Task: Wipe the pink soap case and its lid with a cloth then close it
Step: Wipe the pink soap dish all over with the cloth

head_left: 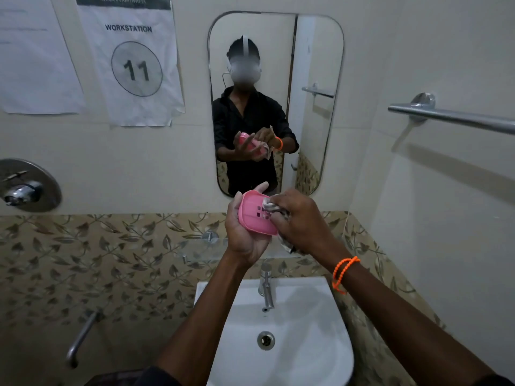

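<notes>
So you've got the pink soap case point(255, 214) up in the air over the sink point(281, 355), roughly level with the bottom edge of the mirror point(333, 107), tilted so its slotted inside faces you. Your left hand point(243, 232) has its grip wrapped around the case's left and lower rim, thumb along the left edge, fingertips poking out past the top. Your right hand point(302, 221) has its grip bunched tight on the cloth point(271, 207), pressing it into the case's right side, with the rest of the cloth hanging below the fist. Plenty of open air left and below the hands. The tap point(266, 285) stands right under them, and a small glass shelf point(200, 249) juts from the tiled wall just left of your left wrist. The towel bar point(457, 119) on the right wall sits well apart, higher up. Can't see the lid anywhere, maybe hidden behind the hands.
</notes>
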